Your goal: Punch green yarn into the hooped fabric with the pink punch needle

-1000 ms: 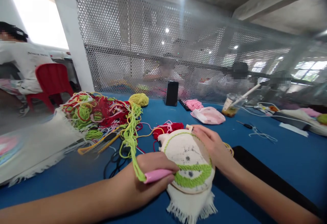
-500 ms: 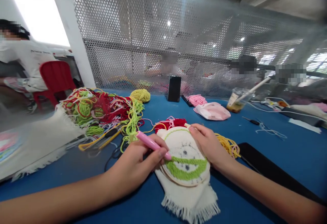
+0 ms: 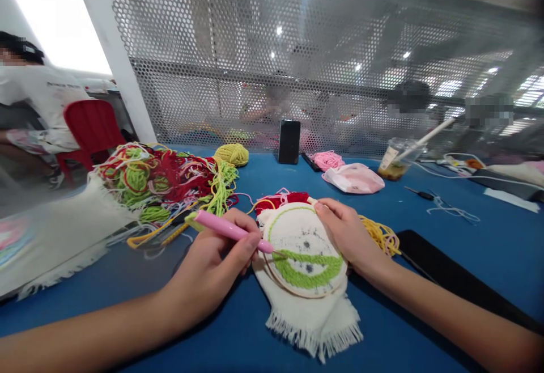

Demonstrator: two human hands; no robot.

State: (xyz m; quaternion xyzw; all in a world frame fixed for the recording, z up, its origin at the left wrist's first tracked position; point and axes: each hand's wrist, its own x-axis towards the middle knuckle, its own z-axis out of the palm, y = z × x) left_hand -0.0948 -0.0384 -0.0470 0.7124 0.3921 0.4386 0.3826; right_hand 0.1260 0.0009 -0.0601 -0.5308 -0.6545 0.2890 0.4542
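Two hands over a blue table in the head view: what does each hold?

The left hand pinches a pink punch needle between thumb and fingers, its tip at the cloth inside a wooden embroidery hoop.

And the right hand?

Fingers curled, it grips the hoop's rim. The hoop sits mid-table, showing green loops on white fringed cloth, with red yarn just behind and yellow yarn just beside.
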